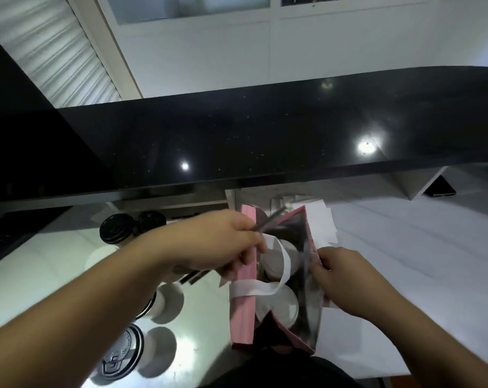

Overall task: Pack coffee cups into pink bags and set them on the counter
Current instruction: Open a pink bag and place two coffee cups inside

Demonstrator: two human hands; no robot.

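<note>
A pink bag stands open on the white work surface in front of me. Inside it sit two white-lidded coffee cups, one behind the other, with a white ribbon handle draped over them. My left hand grips the bag's left rim and also holds a thin dark stick-like thing that points over the bag. My right hand pinches the bag's right rim and holds it apart.
The raised black counter runs across the view just behind the bag. Left of the bag stand black-lidded cups and white cups, and a printed cup lies near me. White papers lie behind the bag; a dark device lies far right.
</note>
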